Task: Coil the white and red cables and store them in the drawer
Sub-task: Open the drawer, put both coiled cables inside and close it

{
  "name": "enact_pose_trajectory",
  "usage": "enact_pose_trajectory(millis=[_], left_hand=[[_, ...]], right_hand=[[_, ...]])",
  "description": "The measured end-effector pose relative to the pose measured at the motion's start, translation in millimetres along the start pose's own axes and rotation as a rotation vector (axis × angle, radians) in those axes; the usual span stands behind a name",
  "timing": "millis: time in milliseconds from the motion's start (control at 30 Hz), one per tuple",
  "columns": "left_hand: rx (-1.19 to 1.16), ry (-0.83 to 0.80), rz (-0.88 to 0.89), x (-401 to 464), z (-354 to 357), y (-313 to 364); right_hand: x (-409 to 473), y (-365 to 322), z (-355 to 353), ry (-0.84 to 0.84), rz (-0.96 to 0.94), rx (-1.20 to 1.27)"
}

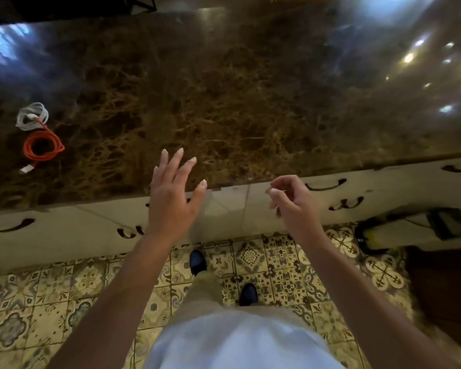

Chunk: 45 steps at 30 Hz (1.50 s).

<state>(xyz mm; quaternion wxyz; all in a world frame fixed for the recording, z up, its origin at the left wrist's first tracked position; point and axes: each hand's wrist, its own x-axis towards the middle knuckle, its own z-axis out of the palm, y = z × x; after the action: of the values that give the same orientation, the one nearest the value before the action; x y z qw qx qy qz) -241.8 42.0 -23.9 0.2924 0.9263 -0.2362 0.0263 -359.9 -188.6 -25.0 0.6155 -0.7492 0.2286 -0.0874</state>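
I stood at the dark brown marble counter (250,102), looking down over its front edge, and neither of my hands held anything. My left hand (175,193) hovered over the near edge of the stone with its fingers (180,159) spread and straight, palm down, quite released. My right hand (293,201) hung just in front of the counter edge, over the cream drawer fronts, its fingers loosely curled inward and the thumb close to the forefinger, but I saw nothing pinched between them. Both cables lay well off to my left on the counter top, far from either hand. The white cable (32,115) sat in a loose, untidy coil farther back, and the red cable (41,147) lay just in front of it in a rounder coil, the two touching where a red strand ran up into the white loops. A white plug (26,169) at the end of the red cable pointed toward the counter's front edge. Below the stone ran a row of cream drawers (232,209) with dark curved handles (326,184), and every front in view was closed. Under me were patterned floor tiles (277,262), my dark shoes (197,262), light trousers and a white shirt (237,342). A dark box-like object (449,222) sat low at the right, too blurred for me to identify.
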Motion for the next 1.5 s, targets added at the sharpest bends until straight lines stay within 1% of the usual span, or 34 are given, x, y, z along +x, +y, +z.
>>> enact_pose_trajectory(millis=[200,400,500,600,733,1033,1100,1233,1367,1500], left_hand=[[0.060,-0.072,0.093,-6.2,28.3,33.2],[0.047,-0.099,0.151,10.1,41.8,42.2],[0.038,-0.104,0.213,15.9,47.7,44.9],[0.028,-0.110,0.270,20.7,55.7,46.6],[0.016,-0.122,0.296,31.0,65.1,60.5],[0.010,-0.099,0.303,57.6,89.7,110.5],[0.035,-0.112,0.305,61.8,100.5,118.0],[0.087,-0.135,0.213,66.7,117.5,125.3],[0.134,-0.151,0.148,61.7,126.3,125.7],[0.164,-0.157,0.129,61.3,127.9,125.8]], right_hand=[[-15.2,41.5,-42.9,0.096,0.223,0.068],[-25.8,57.6,-49.1,0.177,0.312,0.094],[-30.9,59.8,-46.0,0.222,0.357,0.109],[-34.6,59.4,-45.2,0.256,0.367,0.094],[-34.7,60.8,-55.0,0.295,0.358,0.090],[-5.1,69.9,-110.5,0.254,0.393,0.125],[1.4,73.7,-123.0,0.207,0.334,0.008],[16.2,82.7,-138.6,0.019,0.171,-0.345],[32.0,89.7,-142.9,-0.179,0.098,-0.671],[34.7,95.2,-144.9,-0.291,0.054,-0.891]])
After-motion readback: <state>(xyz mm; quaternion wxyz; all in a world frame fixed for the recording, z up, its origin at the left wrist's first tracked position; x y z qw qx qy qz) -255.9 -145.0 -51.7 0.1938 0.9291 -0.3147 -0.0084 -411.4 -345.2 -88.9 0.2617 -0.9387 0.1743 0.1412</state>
